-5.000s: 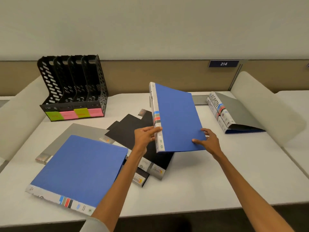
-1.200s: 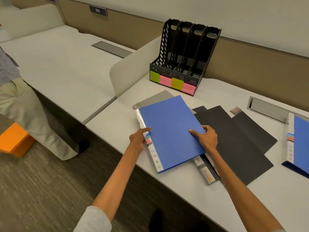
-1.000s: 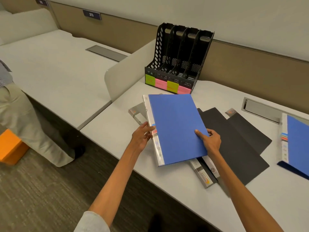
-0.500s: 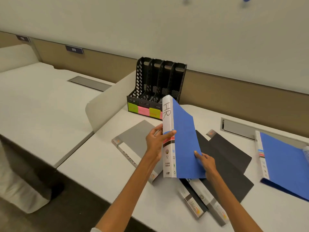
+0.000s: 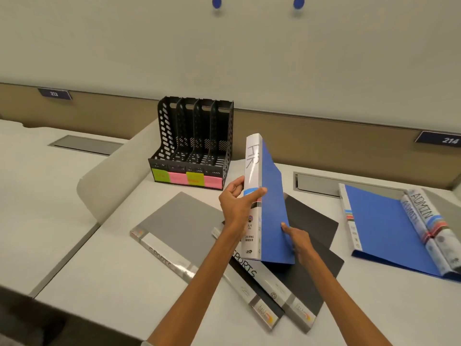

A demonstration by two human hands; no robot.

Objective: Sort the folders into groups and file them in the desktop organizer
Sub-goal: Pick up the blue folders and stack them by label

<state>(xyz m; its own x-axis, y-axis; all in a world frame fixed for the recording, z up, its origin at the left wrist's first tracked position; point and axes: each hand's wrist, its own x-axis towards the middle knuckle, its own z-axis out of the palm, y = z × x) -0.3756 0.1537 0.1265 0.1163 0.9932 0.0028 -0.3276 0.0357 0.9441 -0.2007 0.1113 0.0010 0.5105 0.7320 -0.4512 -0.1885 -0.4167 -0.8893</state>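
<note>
The worktop (image 5: 119,275) carries a loose spread of folders across its middle and right side, and that clutter looks like the main hazard. The black folders (image 5: 311,221) and the grey folder (image 5: 179,218) marked SPORTS overlap near the front edge, so a dropped or swung binder could push one off it. The desktop organizer (image 5: 192,143) stands at the back edge toward the left, with no folders showing in its four slots. It appears to be light perforated plastic, so it may skid or tip if a binder is jammed in askew. The blue folder (image 5: 273,206), its spine marked HR, is held upright above the black ones, between the organizer and the front edge. The left hand (image 5: 235,203) wraps the spine about midway, thumb across its face. The right hand (image 5: 296,239) pinches the cover's lower free edge, its fingers hidden behind. That cover looks thin, so it could flex or flap open if the right hand lets go early. The sticky notes (image 5: 185,178) on the slots are unreadable here, so misfiling is possible.
</note>
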